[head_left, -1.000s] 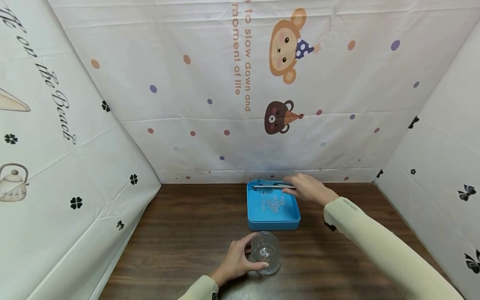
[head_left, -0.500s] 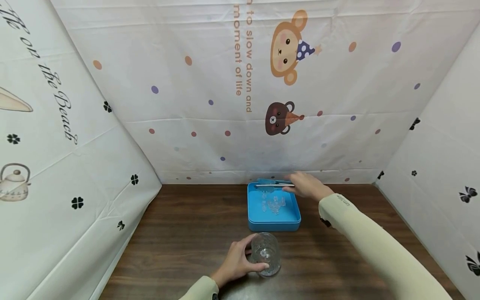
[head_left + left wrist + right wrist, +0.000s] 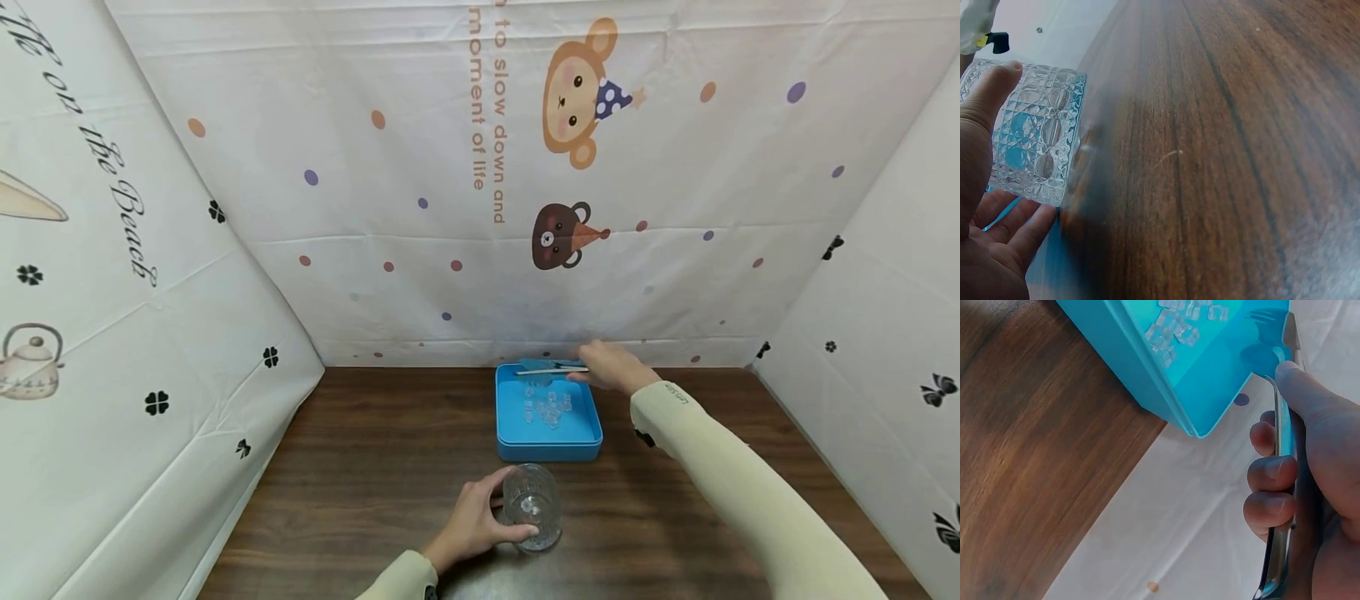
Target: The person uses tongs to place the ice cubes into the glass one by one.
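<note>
My left hand (image 3: 469,522) holds a clear patterned drinking glass (image 3: 542,510) on the table, fingers on one side and thumb on the other. In the left wrist view the cut pattern of the glass (image 3: 1049,132) shows, with blue seen through it. At the back, my right hand (image 3: 613,368) grips metal tongs (image 3: 551,371) over the far end of a blue box (image 3: 547,452). Several clear cubes (image 3: 551,410) lie in the box. Fingers and thumb wrap the tongs (image 3: 1280,540) in the right wrist view; nothing can be made out between the tips.
The dark wooden table (image 3: 375,450) runs back to a white printed cloth (image 3: 420,292). Further cloth walls stand at left (image 3: 187,333) and right (image 3: 847,317). The box stands close to the back cloth, just beyond the glass.
My right hand has shifted slightly up and the tongs' tips a little to the right, with the sleeve swinging left. My left hand and the glass stay put.
</note>
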